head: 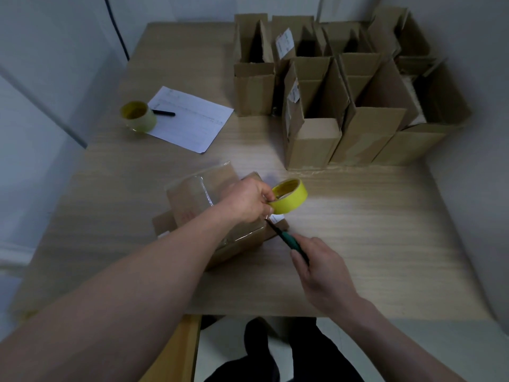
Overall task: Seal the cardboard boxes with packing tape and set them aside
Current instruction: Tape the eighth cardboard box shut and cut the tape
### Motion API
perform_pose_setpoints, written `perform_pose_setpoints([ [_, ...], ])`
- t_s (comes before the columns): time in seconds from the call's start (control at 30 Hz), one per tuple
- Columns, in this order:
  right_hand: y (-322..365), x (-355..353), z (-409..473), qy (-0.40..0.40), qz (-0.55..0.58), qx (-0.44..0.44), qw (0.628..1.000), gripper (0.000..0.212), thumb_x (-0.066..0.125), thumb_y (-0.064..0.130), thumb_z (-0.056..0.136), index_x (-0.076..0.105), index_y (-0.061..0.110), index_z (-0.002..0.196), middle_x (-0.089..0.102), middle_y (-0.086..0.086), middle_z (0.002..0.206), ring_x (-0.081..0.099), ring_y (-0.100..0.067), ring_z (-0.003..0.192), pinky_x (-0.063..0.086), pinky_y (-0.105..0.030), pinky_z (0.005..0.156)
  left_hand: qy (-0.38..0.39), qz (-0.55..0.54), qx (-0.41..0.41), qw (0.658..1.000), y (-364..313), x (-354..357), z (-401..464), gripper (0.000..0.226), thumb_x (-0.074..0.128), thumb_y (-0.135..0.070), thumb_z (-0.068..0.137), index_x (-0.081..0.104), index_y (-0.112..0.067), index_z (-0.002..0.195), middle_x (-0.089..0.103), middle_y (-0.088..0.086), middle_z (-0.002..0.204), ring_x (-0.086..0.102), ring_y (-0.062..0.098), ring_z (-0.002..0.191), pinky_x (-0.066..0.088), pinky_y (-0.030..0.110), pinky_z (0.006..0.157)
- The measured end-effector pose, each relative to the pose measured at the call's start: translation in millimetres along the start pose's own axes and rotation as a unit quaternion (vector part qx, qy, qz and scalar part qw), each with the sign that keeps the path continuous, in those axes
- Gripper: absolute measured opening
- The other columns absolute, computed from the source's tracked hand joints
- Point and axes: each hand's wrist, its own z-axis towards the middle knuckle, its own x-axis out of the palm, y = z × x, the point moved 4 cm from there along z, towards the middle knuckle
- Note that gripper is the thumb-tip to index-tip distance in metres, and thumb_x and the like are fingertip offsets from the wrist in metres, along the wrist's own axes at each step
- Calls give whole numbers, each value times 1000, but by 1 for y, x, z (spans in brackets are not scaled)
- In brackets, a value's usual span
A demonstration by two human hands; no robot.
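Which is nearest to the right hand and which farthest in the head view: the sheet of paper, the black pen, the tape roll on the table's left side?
From the right hand:
1. Sheet of paper, left of centre.
2. Black pen, on the paper.
3. Tape roll, far left.

A light wood-grain table (358, 244) fills most of the frame. In the upper left part of it lies a white sheet of paper (192, 119) with faint printed lines, turned at an angle to the table's edges. A black pen (164, 113) rests across the sheet's left corner. Behind the table, pale walls (55, 64) close in on the left and top of the frame, and a dark cable (117, 31) runs down the wall near the table's far left corner. At the bottom centre, below the table's near edge, a pale floor (225, 343) shows, with dark trouser legs (275, 359) over it.
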Motion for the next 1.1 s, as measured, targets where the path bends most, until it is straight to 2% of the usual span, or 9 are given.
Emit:
perform_pose_setpoints([
  [0.13,2,-2,-1,-2,-22,-13,1000,47,40,45,88,62,25,125,60,1,91,59,-23,84,46,-36,66,2,11,4,1000,-1,0,1,19,79,-26,79,70,-31,95,71,-10,89,61,6,82,38,17,63],
  [0.3,1,6,5,42,-100,9,994,27,49,36,97,60,22,118,58,-3,100,60,-29,91,43,-38,68,4,0,7,1000,-1,0,1,17,78,-24,80,68,-30,92,72,-9,85,59,3,68,33,5,53],
  [0.53,-71,-4,-5,28,-148,163,975,39,44,41,99,46,35,137,53,-3,108,61,-31,97,48,-37,70,8,-17,15,1000,-1,1,0,17,77,-21,82,64,-31,88,74,-9,84,61,3,75,33,7,55],
  [0.67,-115,-15,-3,75,-232,191,951,48,51,42,93,42,30,138,52,-7,125,50,-31,114,45,-40,87,7,-5,16,1000,-1,1,1,17,77,-24,82,63,-33,87,74,-10,84,62,1,77,33,5,56],
  [0.73,-102,-26,11,14,-228,142,963,55,55,49,88,51,24,136,53,-11,130,49,-33,120,40,-45,95,5,7,15,1000,0,2,3,17,78,-25,80,64,-34,85,73,-12,82,65,3,83,38,14,64],
  [0.8,-60,-40,32,-98,-150,19,984,65,57,52,80,57,14,132,58,-14,126,53,-35,117,42,-47,93,4,15,16,1000,0,2,3,17,79,-26,79,64,-34,83,71,-13,79,66,5,87,40,18,69],
  [0.87,-11,-47,50,-139,-114,-112,977,66,60,51,78,58,12,132,60,-10,124,53,-30,116,40,-44,94,2,27,16,999,-1,2,3,19,79,-27,79,63,-36,83,70,-14,79,66,7,87,44,20,73],
  [0.97,37,-37,78,-57,-170,-193,965,62,63,48,82,53,19,136,65,-3,116,56,-28,113,34,-42,96,-10,59,17,998,0,1,3,17,79,-30,77,63,-35,75,70,-13,82,66,10,88,50,24,78],
  [1.1,37,-18,102,78,-165,-152,971,65,61,44,88,35,30,145,69,1,111,64,-27,100,43,-40,92,1,53,29,998,3,2,2,15,77,-28,78,72,-32,91,73,-14,89,66,11,95,53,29,86],
])
